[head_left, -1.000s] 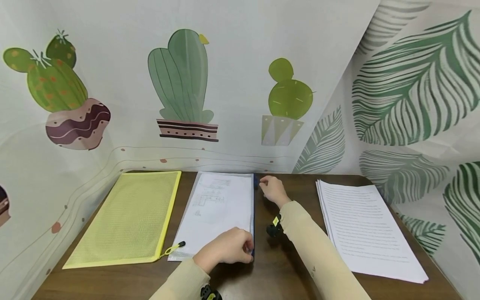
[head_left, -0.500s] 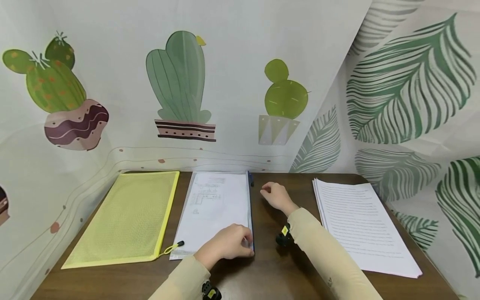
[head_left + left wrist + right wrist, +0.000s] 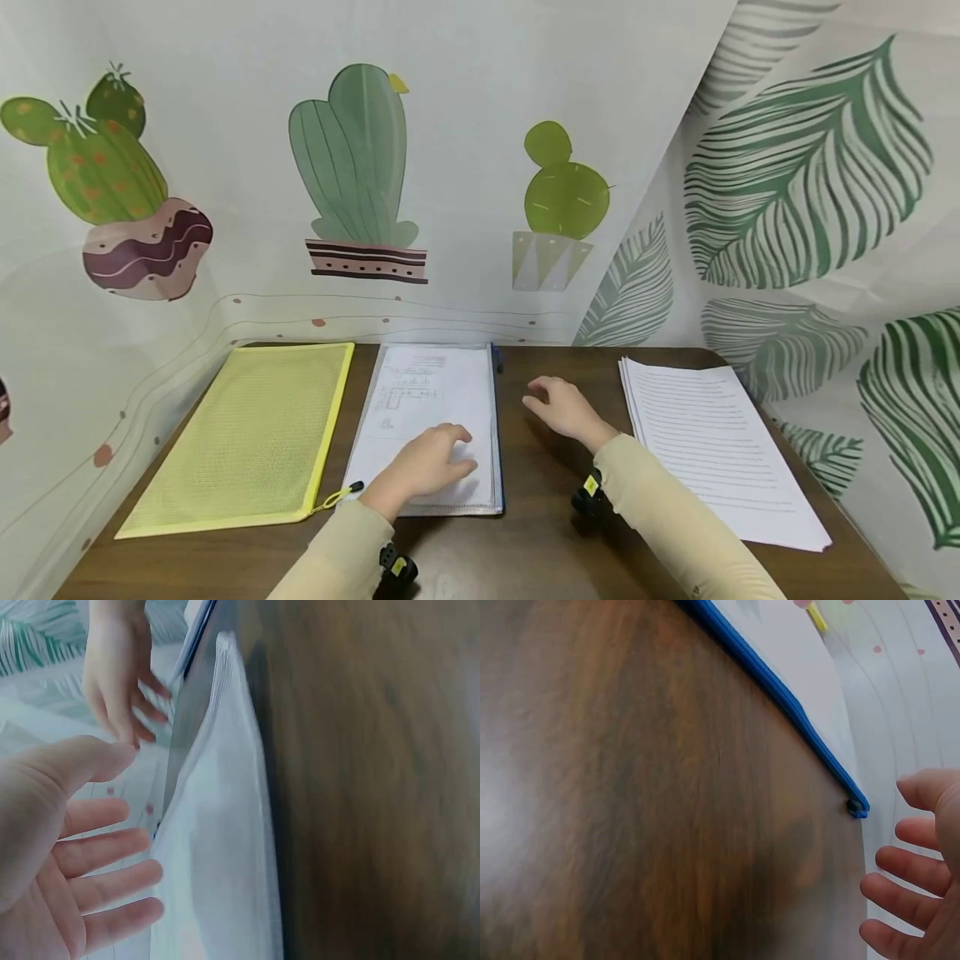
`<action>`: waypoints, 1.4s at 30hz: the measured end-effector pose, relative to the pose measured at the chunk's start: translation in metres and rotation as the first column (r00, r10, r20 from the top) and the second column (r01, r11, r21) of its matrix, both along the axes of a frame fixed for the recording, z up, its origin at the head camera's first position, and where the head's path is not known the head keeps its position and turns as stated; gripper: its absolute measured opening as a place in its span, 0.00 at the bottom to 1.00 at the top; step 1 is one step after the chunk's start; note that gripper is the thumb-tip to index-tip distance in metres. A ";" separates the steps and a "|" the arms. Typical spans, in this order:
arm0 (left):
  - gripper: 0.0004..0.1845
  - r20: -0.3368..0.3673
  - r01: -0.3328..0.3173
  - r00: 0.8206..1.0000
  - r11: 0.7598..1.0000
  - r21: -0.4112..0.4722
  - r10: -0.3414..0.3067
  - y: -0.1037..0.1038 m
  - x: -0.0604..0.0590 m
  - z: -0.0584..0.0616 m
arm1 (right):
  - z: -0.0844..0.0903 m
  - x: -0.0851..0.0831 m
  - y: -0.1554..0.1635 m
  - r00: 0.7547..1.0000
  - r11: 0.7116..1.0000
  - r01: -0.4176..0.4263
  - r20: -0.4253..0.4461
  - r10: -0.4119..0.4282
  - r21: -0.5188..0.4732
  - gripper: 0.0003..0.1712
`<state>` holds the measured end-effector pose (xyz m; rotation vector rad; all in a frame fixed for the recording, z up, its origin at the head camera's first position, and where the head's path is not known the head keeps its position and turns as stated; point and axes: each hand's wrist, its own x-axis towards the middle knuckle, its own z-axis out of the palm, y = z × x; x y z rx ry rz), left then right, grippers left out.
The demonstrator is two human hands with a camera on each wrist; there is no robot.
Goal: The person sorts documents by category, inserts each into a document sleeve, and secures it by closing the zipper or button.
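A clear zip pouch (image 3: 431, 417) with a blue zipper edge (image 3: 780, 694) lies flat mid-table and holds printed sheets. My left hand (image 3: 427, 458) lies on its near half with the fingers stretched out. The left wrist view shows that palm (image 3: 75, 862) open beside the pouch's edge (image 3: 217, 855). My right hand (image 3: 562, 407) hovers over bare wood just right of the pouch, fingers relaxed and holding nothing. In the right wrist view its fingers (image 3: 911, 896) are spread near the zipper's slider (image 3: 855, 806).
A yellow mesh pouch (image 3: 247, 433) with a black-tipped pull (image 3: 345, 492) lies left of the clear one. A stack of printed paper (image 3: 712, 442) sits at the right. The brown table (image 3: 555, 533) is boxed in by cactus and leaf curtains close behind and to the right.
My left hand let go of the pouch's near right corner and now lies flat on the pouch. My right hand drew back from the zipper's far end towards me.
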<state>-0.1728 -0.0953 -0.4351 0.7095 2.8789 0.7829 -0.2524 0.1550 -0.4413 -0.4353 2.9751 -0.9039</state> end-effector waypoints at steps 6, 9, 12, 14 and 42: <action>0.21 -0.048 -0.112 0.993 0.994 0.015 0.112 -0.020 -0.008 -0.001 | 0.006 0.010 0.016 0.999 1.000 -0.010 -0.043 0.010 0.015 0.24; 0.23 -0.061 -0.175 0.983 0.984 0.007 0.175 -0.029 -0.011 -0.001 | 0.007 0.014 0.024 0.998 1.000 -0.013 -0.056 0.014 0.029 0.24; 0.24 -0.073 -0.233 0.970 0.972 -0.015 0.231 -0.039 -0.013 -0.001 | 0.007 0.017 0.031 0.997 0.999 -0.017 -0.071 0.019 0.038 0.24; 0.25 -0.074 -0.268 0.961 0.963 -0.027 0.265 -0.045 -0.015 -0.001 | 0.007 0.018 0.035 0.996 0.999 -0.016 -0.081 0.020 0.045 0.24; 0.31 -0.031 -0.477 0.878 0.868 -0.137 0.477 -0.099 -0.028 0.002 | 0.013 0.037 0.086 0.990 0.994 0.085 -0.122 -0.077 0.063 0.28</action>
